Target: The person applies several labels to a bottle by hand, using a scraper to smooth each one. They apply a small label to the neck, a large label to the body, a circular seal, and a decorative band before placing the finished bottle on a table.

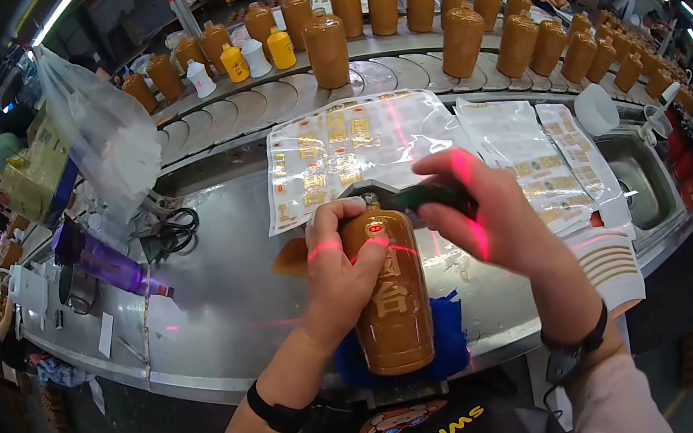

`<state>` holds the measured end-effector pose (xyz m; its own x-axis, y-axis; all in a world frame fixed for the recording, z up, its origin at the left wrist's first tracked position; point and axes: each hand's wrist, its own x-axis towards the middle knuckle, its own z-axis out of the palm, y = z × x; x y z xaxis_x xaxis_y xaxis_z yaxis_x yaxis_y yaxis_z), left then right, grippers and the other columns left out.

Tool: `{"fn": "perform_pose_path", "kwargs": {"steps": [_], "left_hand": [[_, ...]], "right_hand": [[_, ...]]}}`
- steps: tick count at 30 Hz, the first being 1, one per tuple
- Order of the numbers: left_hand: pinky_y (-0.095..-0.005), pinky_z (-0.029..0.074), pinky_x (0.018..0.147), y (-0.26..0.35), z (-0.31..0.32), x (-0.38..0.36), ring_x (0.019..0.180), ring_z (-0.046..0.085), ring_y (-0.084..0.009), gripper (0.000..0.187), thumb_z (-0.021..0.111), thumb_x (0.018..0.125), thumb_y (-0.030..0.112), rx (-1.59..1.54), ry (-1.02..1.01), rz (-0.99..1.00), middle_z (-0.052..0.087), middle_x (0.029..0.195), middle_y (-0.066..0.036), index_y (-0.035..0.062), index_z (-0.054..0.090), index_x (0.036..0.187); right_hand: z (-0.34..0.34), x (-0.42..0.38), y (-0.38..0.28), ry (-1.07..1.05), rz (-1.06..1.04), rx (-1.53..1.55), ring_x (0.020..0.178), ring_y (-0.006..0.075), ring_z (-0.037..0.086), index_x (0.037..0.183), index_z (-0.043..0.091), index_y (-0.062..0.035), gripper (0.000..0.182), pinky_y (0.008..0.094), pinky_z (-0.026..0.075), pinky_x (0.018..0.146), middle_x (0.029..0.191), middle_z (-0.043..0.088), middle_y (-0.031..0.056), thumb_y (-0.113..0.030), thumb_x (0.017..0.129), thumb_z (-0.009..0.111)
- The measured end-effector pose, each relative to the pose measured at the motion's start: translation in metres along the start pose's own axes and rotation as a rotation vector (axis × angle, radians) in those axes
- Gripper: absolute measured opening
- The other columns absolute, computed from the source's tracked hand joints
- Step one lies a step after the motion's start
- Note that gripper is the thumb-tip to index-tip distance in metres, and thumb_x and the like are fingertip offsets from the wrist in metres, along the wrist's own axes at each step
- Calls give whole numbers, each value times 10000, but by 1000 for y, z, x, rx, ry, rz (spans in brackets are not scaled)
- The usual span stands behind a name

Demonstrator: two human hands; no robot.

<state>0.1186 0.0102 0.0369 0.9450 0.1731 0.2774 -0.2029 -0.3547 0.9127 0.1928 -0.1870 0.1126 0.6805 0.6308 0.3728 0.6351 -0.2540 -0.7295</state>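
Note:
A glossy brown ceramic bottle (404,331) with gold characters and a small red mark stands near the counter's front edge, over a blue cloth (450,338). My left hand (341,256) wraps round its upper side, thumb pressed on the front by the red mark. At the right of the bottle's neck, my right hand (489,212) is closed on a small dark green tool (439,198), whose exact kind I cannot tell. Red laser lines fall across both hands and the bottle. Just behind lie transfer sheets (418,128) printed with gold characters.
Brown bottles (328,50) and a few small yellow and white bottles (281,49) line the conveyor (263,101) at the back. Scissors (178,230), a purple bottle (115,269) and a hanging plastic bag (98,134) are left; a sink (650,188) is right. People sit across.

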Motion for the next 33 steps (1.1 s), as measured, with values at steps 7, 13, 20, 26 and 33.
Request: {"fn": "perform_pose_path", "kwargs": {"steps": [7, 13, 20, 26, 33], "left_hand": [[-372, 382, 1011, 2, 6, 0, 1135, 472, -255, 537, 682, 814, 120, -207, 94, -21, 482, 1189, -165, -35, 410, 1251], [-364, 386, 1019, -2, 9, 1, 1153, 465, -243, 600, 687, 818, 104, -234, 102, 7, 462, 1210, -178, -33, 352, 1297], [-354, 398, 1005, 12, 7, -2, 1134, 484, -239, 578, 675, 845, 85, -290, 107, -26, 463, 1222, -171, -32, 346, 1305], [-469, 393, 1006, 6, -29, -14, 1120, 513, -299, 391, 665, 891, 366, 370, 31, 655, 607, 1142, -132, 80, 624, 1154], [-521, 352, 1034, 9, -38, -14, 1116, 505, -235, 380, 576, 922, 490, 674, -86, 807, 684, 838, -1, 175, 692, 1098]], "right_hand": [[7, 69, 24, -423, -91, -12, 859, 284, 678, 1097, 618, -27, 310, 371, 532, 780, 956, 691, 140, -194, 848, 700], [8, 77, 30, -434, -167, -15, 854, 292, 672, 1084, 613, -11, 295, 382, 521, 768, 921, 686, 176, -188, 855, 673], [14, 62, 34, -125, -32, 2, 858, 204, 664, 1088, 617, -17, 269, 333, 523, 792, 932, 688, 132, -144, 861, 684], [36, 8, 34, 65, 225, 409, 910, 110, 608, 1110, 615, -21, 267, 272, 506, 804, 980, 658, 55, -157, 891, 685], [55, -18, 51, 152, 363, 676, 793, 70, 602, 1138, 583, -12, 255, 230, 512, 669, 931, 650, 45, -172, 950, 653]]}}
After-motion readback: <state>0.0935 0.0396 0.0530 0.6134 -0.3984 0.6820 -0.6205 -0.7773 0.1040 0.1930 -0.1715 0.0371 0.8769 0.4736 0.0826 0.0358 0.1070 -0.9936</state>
